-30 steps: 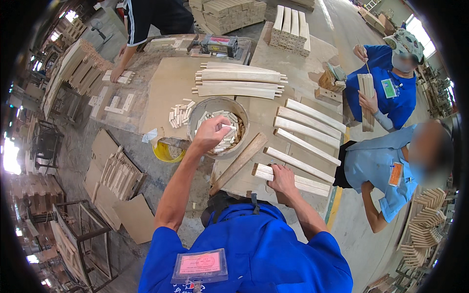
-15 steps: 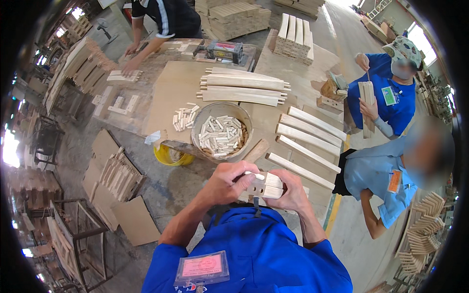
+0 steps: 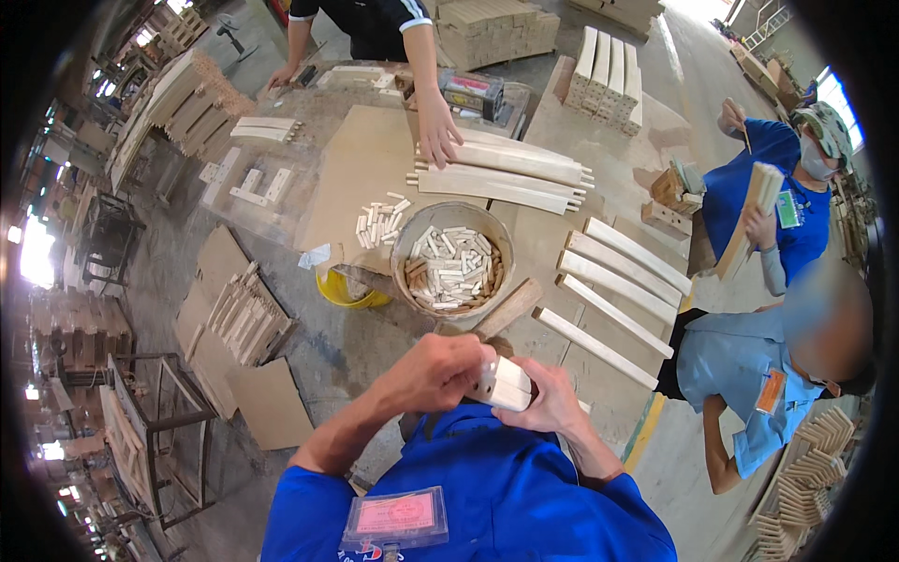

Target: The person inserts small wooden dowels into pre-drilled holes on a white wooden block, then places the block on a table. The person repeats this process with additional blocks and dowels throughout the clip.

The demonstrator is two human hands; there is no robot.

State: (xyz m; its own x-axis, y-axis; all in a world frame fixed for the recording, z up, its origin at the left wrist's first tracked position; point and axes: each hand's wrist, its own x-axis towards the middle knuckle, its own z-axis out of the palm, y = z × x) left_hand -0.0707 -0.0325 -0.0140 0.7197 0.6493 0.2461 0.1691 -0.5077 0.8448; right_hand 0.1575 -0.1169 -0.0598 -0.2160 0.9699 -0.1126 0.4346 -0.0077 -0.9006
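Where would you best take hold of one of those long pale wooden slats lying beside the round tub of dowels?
Probably at the long pale wooden slat's middle, grip pinching its two long edges from above: it lies flat, and gaps separate it from neighbouring slats.

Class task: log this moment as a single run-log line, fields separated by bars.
left hand: on pale wooden piece | right hand: holding same piece | round tub of dowels: ahead on bench
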